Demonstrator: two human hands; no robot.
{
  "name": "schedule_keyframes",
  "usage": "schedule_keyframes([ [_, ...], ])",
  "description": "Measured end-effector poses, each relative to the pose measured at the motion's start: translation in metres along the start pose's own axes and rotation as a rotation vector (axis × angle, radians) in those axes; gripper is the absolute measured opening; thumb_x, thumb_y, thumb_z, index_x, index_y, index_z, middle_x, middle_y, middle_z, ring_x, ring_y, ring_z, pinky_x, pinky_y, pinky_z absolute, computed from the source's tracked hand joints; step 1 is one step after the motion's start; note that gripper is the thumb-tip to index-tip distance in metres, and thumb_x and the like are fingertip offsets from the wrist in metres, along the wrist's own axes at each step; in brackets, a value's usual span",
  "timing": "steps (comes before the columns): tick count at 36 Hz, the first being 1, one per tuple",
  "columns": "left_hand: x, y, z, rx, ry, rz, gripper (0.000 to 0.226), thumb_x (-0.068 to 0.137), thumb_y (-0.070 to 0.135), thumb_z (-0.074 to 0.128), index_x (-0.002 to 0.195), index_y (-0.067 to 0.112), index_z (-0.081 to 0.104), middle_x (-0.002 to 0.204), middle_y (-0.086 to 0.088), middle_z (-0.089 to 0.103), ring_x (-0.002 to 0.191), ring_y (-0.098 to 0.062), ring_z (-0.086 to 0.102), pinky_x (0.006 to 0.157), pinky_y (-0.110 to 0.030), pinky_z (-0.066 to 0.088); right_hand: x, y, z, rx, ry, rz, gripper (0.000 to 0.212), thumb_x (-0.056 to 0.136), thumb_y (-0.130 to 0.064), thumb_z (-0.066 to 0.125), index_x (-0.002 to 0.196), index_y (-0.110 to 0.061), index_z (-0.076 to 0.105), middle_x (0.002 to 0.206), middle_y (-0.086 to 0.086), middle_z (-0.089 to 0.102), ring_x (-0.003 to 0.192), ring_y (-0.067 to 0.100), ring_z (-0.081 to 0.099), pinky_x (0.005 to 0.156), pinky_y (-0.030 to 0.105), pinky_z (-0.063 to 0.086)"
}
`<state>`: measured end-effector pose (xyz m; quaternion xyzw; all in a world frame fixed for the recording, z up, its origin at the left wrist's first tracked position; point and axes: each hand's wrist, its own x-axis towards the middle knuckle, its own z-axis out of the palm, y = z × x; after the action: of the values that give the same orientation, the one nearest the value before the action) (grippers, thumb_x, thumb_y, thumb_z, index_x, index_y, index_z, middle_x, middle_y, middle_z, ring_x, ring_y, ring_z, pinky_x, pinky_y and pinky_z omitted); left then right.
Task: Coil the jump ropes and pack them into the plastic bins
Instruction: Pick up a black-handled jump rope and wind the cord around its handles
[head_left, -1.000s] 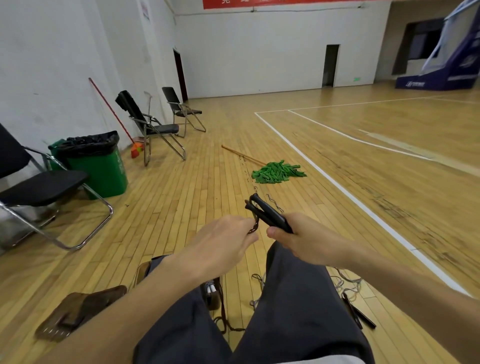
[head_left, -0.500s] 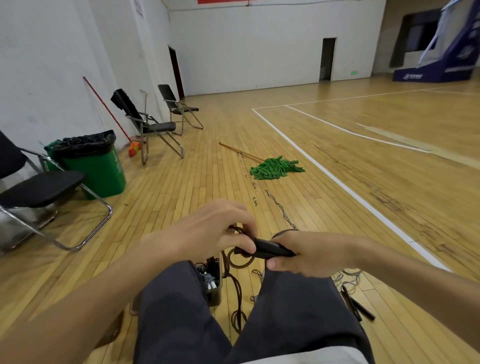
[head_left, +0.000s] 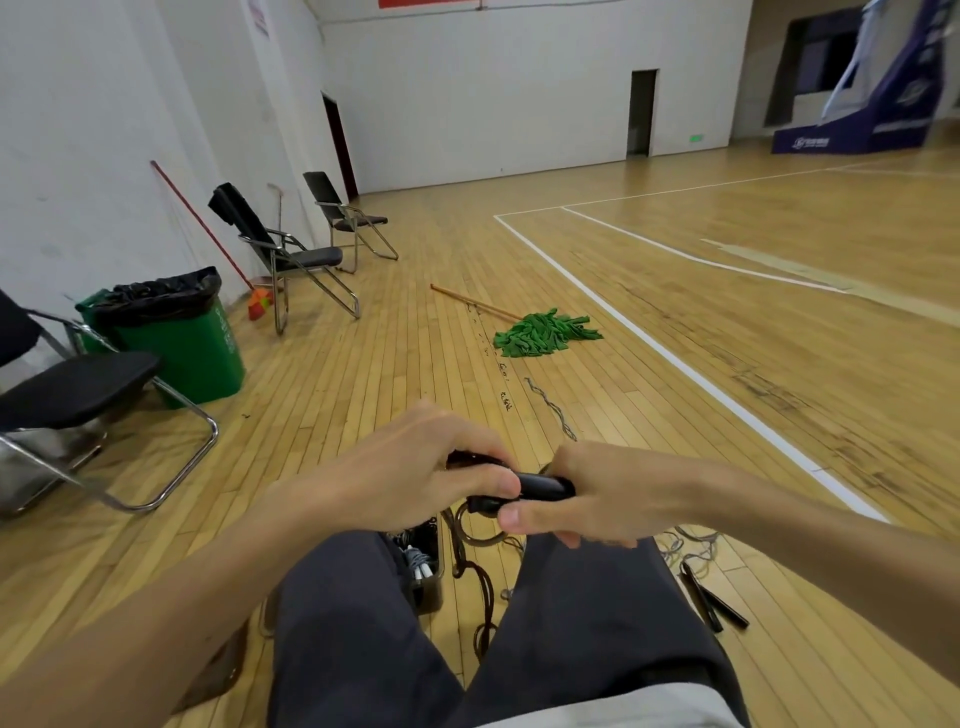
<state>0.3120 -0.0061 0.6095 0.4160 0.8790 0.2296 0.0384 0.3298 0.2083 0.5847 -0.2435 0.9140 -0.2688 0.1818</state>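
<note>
Bin: I am looking down at a bin (head_left: 430, 590) sitting on the floor between the knees. Some rope stuff is already lying inside it, so I am thinking a bit of the packing is done.
Second rope: Another rope (head_left: 693, 543) is lying in a messy pile by the right leg. Nobody is coiling that one yet.
Left hand: The left hand (head_left: 410, 480) is curling its fingers over the dark rope and pressing its thumb on the handles.
Right hand: The right hand (head_left: 608, 501) is gripping the black handles (head_left: 545, 487) tight, just above the bin.
Rope: The rope (head_left: 458, 545) is hanging down from both hands. It is making one loop, and a long tail is dangling to the floor beside the bin.
Floor piece: A thin rope piece (head_left: 550, 410) is lying farther out on the wood. I am not able to tell if it is part of the rope in my hands.
Mop: A green mop (head_left: 540, 332) is lying past that, well away.
How far: I am guessing this rope is only starting to get coiled. It is still needing more loops, then going in the bin. The messy one is waiting after that.
</note>
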Motion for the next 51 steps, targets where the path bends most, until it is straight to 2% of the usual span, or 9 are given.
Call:
schedule_keyframes([
  [6, 0.0, -0.001, -0.008, -0.455, -0.168, 0.0, 0.019, 0.09, 0.032, 0.071, 0.085, 0.015, 0.078, 0.064, -0.002, 0.066, 0.053, -0.028, 0.054, 0.049, -0.026, 0.042, -0.008, -0.011, 0.005, 0.057, -0.049, -0.113, 0.074, 0.08, -0.076, 0.054, 0.075, -0.002, 0.063, 0.062, 0.001, 0.054, 0.051, 0.012, 0.046, 0.054, 0.024, 0.04],
  [15, 0.005, -0.007, 0.016, -0.945, -0.101, 0.035, 0.045, 0.076, 0.062, 0.073, 0.06, 0.023, 0.06, 0.055, 0.013, 0.053, 0.048, -0.002, 0.048, 0.054, -0.011, 0.041, -0.007, -0.021, 0.002, 0.189, 0.014, -0.258, 0.056, 0.079, -0.074, 0.053, 0.061, -0.02, 0.057, 0.056, 0.001, 0.049, 0.048, 0.017, 0.042, 0.052, 0.03, 0.037],
  [20, 0.005, -0.011, 0.029, -1.053, -0.039, -0.061, 0.087, 0.069, 0.072, 0.075, 0.097, -0.006, 0.047, 0.069, -0.013, 0.042, 0.06, -0.024, 0.039, 0.062, -0.027, 0.036, -0.004, -0.019, -0.004, 0.391, 0.055, -0.296, 0.049, 0.081, -0.064, 0.054, 0.054, -0.023, 0.053, 0.048, -0.007, 0.041, 0.04, 0.008, 0.034, 0.043, 0.015, 0.031],
  [24, 0.011, -0.003, 0.038, -1.153, 0.044, -0.096, 0.046, 0.093, 0.053, 0.056, 0.084, 0.009, 0.05, 0.06, 0.002, 0.027, 0.053, -0.011, 0.026, 0.053, -0.021, 0.035, 0.0, -0.012, -0.01, 0.483, 0.143, -0.265, 0.058, 0.091, -0.064, 0.059, 0.056, -0.018, 0.05, 0.054, 0.004, 0.036, 0.041, 0.01, 0.029, 0.041, 0.017, 0.027],
  [27, 0.013, 0.002, 0.043, -1.173, 0.114, -0.243, 0.042, 0.097, 0.053, 0.043, 0.074, 0.017, 0.044, 0.058, 0.005, 0.029, 0.051, -0.01, 0.023, 0.047, -0.022, 0.03, 0.002, -0.007, -0.015, 0.478, 0.229, -0.2, 0.053, 0.085, -0.059, 0.055, 0.06, -0.013, 0.05, 0.056, 0.004, 0.036, 0.041, 0.009, 0.028, 0.04, 0.018, 0.026],
  [31, 0.013, 0.012, 0.047, -0.997, 0.101, -0.405, 0.035, 0.108, 0.04, 0.032, 0.096, 0.011, 0.049, 0.058, 0.004, 0.037, 0.051, -0.012, 0.023, 0.045, -0.025, 0.019, 0.01, 0.001, -0.015, 0.481, 0.379, -0.122, 0.054, 0.089, -0.058, 0.054, 0.061, -0.012, 0.052, 0.051, -0.002, 0.039, 0.04, 0.01, 0.03, 0.04, 0.018, 0.027],
  [35, 0.009, 0.017, 0.059, -0.514, 0.047, -0.342, 0.035, 0.109, 0.036, 0.03, 0.103, 0.016, 0.058, 0.056, 0.01, 0.044, 0.049, -0.005, 0.038, 0.051, -0.021, 0.035, 0.018, 0.017, -0.027, 0.502, 0.542, 0.005, 0.055, 0.097, -0.054, 0.053, 0.062, -0.012, 0.052, 0.047, -0.006, 0.038, 0.038, 0.009, 0.03, 0.039, 0.019, 0.028],
  [42, 0.009, 0.019, 0.035, 0.07, 0.071, -0.228, 0.031, 0.105, 0.043, 0.04, 0.086, 0.025, 0.055, 0.062, 0.013, 0.052, 0.055, -0.006, 0.045, 0.058, -0.029, 0.04, 0.024, 0.04, -0.02, 0.4, 0.497, 0.138, 0.06, 0.093, -0.063, 0.053, 0.062, -0.012, 0.054, 0.053, 0.0, 0.041, 0.042, 0.013, 0.034, 0.043, 0.023, 0.03],
  [51, 0.006, 0.023, -0.019, 0.499, -0.11, -0.105, 0.025, 0.102, 0.044, 0.042, 0.1, 0.028, 0.06, 0.078, 0.009, 0.058, 0.067, -0.005, 0.052, 0.061, -0.019, 0.035, 0.03, 0.034, 0.0, 0.205, 0.293, 0.146, 0.06, 0.094, -0.066, 0.048, 0.067, -0.014, 0.054, 0.054, -0.002, 0.043, 0.044, 0.012, 0.035, 0.045, 0.021, 0.031],
])
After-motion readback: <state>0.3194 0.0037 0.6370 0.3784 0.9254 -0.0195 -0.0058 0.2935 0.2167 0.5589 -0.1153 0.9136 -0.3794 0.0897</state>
